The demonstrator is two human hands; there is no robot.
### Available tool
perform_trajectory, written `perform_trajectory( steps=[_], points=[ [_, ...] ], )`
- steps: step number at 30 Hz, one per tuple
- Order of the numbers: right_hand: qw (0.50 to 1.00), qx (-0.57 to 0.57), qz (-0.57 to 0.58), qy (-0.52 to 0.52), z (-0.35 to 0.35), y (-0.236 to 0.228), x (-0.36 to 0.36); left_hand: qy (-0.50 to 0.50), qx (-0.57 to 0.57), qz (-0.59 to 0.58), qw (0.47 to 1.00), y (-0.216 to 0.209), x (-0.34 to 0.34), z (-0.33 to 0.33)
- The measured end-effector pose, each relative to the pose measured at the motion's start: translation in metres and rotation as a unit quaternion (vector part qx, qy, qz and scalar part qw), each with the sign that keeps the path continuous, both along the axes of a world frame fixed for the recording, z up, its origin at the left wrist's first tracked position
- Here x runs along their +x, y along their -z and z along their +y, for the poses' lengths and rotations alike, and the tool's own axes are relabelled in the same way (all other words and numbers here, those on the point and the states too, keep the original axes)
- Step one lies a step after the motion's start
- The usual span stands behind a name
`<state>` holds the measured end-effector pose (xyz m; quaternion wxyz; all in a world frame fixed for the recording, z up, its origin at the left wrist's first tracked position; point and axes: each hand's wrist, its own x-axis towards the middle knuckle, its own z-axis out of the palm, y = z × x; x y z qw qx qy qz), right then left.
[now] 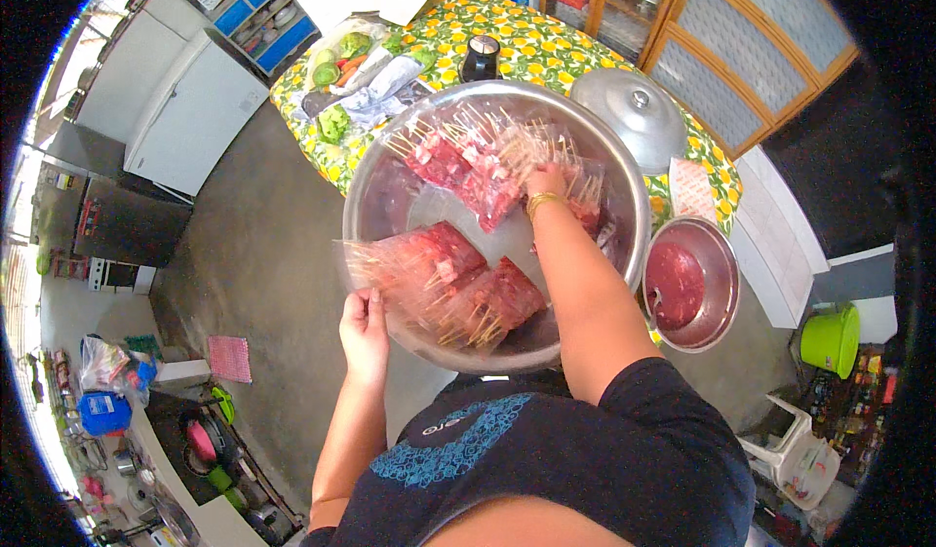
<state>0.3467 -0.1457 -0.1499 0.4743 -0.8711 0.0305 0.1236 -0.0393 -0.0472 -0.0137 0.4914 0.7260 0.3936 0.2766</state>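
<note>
A large metal basin [361, 181] in front of me holds clear plastic bags of raw red meat on wooden skewers. My left hand [366, 328] is closed at the near-left rim, thumb and fingers pinched there beside a bag of skewered meat [429, 254] that juts over the edge. Another bag of skewers [502, 298] lies against it on the near side. Reaching in to the far right, my right hand [546, 184] has its fingers curled on a bag of meat skewers [517, 147]; the fingertips are partly hidden. More bagged skewers [448, 162] lie to its left.
Right of the basin stands a smaller metal bowl [729, 284] with red meat or liquid. A pot lid [624, 108], a dark kitchen scale [481, 58] and vegetables [336, 69] rest on the lemon-patterned tablecloth [546, 20]. A green bucket [829, 342] and a white stool [790, 454] stand right.
</note>
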Motion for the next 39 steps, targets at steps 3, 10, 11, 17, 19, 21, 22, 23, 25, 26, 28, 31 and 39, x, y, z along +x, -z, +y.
perform_trajectory(
  steps=[3,10,11,17,19,21,22,23,25,26,28,31,39],
  points=[
    [0.992,0.056,-0.082,-0.077,0.014,-0.006,-0.003,0.068,0.18,0.07,0.979,-0.013,0.021,0.004],
    [0.897,0.204,-0.216,-0.328,-0.027,-0.077,-0.034,0.173,0.448,0.07,0.874,-0.053,0.125,0.002],
    [0.908,0.159,-0.202,-0.33,-0.039,-0.087,-0.04,0.192,0.448,0.074,0.87,-0.054,0.142,-0.003],
    [0.902,0.089,-0.155,-0.393,-0.124,-0.109,-0.041,0.367,0.259,0.225,0.865,-0.043,0.2,-0.051],
    [0.912,0.144,-0.105,-0.371,-0.149,-0.104,-0.047,0.427,0.226,0.209,0.85,-0.034,0.208,-0.059],
    [0.931,0.106,-0.052,-0.344,-0.166,-0.1,-0.054,0.439,0.2,0.18,0.857,-0.02,0.207,-0.074],
    [0.925,0.143,-0.054,-0.347,-0.18,-0.1,-0.061,0.445,0.191,0.156,0.861,-0.013,0.204,-0.083],
    [0.925,0.133,-0.071,-0.347,-0.195,-0.102,-0.062,0.453,0.183,0.134,0.862,-0.007,0.203,-0.09],
    [0.921,0.113,-0.12,-0.354,-0.218,-0.103,-0.063,0.466,0.199,0.111,0.855,0.008,0.204,-0.116],
    [0.936,0.043,-0.098,-0.334,-0.227,-0.103,-0.062,0.478,0.197,0.098,0.85,0.016,0.202,-0.132],
    [0.947,-0.006,-0.103,-0.306,-0.246,-0.1,-0.065,0.486,0.182,0.129,0.845,0.028,0.205,-0.159],
    [0.96,-0.048,-0.168,-0.216,-0.265,-0.102,-0.076,0.475,0.126,0.196,0.849,0.043,0.21,-0.191],
    [0.958,-0.09,-0.241,-0.128,-0.271,-0.152,-0.158,0.453,-0.064,0.03,0.889,0.055,0.208,-0.214]
  ],
)
